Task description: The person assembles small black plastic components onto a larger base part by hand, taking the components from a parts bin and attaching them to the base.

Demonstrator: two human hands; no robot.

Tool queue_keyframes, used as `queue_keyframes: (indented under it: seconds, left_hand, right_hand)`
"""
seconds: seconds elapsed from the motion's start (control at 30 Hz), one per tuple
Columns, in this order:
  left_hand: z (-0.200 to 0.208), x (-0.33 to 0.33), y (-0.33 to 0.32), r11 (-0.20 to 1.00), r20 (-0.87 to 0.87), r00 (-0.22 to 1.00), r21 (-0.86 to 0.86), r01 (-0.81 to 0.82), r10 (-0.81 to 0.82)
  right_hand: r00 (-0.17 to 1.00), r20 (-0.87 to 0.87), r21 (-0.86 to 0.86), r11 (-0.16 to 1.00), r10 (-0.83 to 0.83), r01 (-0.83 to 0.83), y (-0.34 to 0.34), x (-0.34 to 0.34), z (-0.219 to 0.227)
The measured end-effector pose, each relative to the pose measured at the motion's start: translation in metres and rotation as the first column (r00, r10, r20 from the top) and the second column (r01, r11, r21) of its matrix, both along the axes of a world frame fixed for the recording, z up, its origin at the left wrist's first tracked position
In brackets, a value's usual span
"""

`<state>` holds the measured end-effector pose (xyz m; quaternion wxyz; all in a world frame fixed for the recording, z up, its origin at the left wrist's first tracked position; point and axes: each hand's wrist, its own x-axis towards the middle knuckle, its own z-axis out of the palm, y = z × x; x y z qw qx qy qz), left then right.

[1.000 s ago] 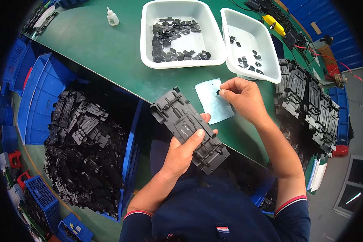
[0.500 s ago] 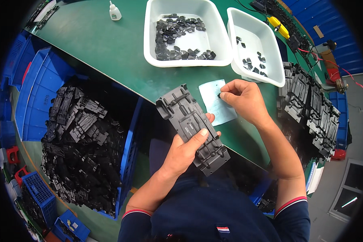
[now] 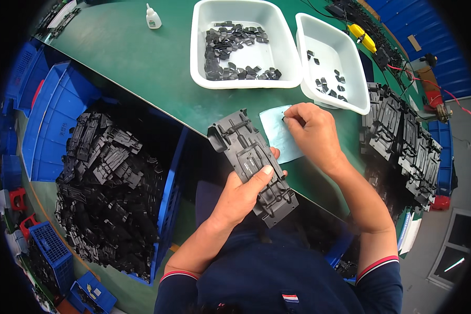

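My left hand (image 3: 240, 196) is closed around a long black moulded plastic plate (image 3: 250, 156), thumb across its ribbed face and fingers curled under the far side. The plate slants, its upper end toward the left. To the right of it, my right hand (image 3: 318, 135) pinches a small dark piece (image 3: 284, 119) between thumb and fingertips; most of that piece is hidden. Beneath those fingertips a pale blue sheet (image 3: 271, 125) lies on the green table, partly covered by the right hand.
Two white tubs (image 3: 194, 57) (image 3: 365, 99) hold small black pieces. A dropper bottle (image 3: 153, 19) stands at the far left. Black plates pile up at the right (image 3: 400, 138) and in a blue crate (image 3: 47, 125) at left. A yellow tool (image 3: 362, 36) lies far right.
The black plate has shifted slightly right in my left hand's grip. My right hand's fingers have curled a little more, still near the pale blue sheet.
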<state>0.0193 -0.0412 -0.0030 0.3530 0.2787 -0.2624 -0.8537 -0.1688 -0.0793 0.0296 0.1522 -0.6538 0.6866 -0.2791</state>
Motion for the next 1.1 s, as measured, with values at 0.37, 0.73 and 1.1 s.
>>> queue_keyframes:
  seconds: [0.37,0.73,1.1]
  left_hand:
    - [0.011,0.005,0.011,0.986,-0.066,0.985,0.052,-0.159,0.162]
    - [0.042,0.002,0.024,0.970,-0.197,0.959,-0.094,-0.225,0.204]
    - [0.050,-0.002,0.035,0.949,-0.251,0.946,-0.187,-0.254,0.204]
  right_hand:
    - [0.920,-0.264,-0.557,0.733,0.289,-0.390,0.055,-0.015,0.029]
    - [0.869,-0.295,-0.598,0.632,0.397,-0.492,0.105,-0.025,0.023]
    - [0.842,-0.276,-0.544,0.646,0.464,-0.535,0.124,-0.025,0.026]
